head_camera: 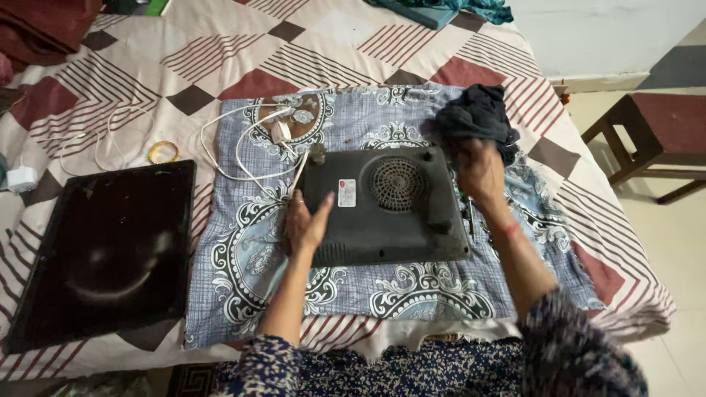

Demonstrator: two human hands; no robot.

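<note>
Head view: dark-grey cooktop base [382,206] lies upside down, round vent showing.

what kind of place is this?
Most likely a bedroom at home, with the bed used as a workbench. The cooktop lies upside down on a patterned bedsheet, a wooden stool stands on the tiled floor beside it, and folded cloth sits at the far corner.

We see matt dark plastic on the upturned cooktop base [386,206], soft crumpled cloth in the dark rag [478,117] at two o'clock, and a glossy, smooth black glass panel [103,250] at nine o'clock.
</note>
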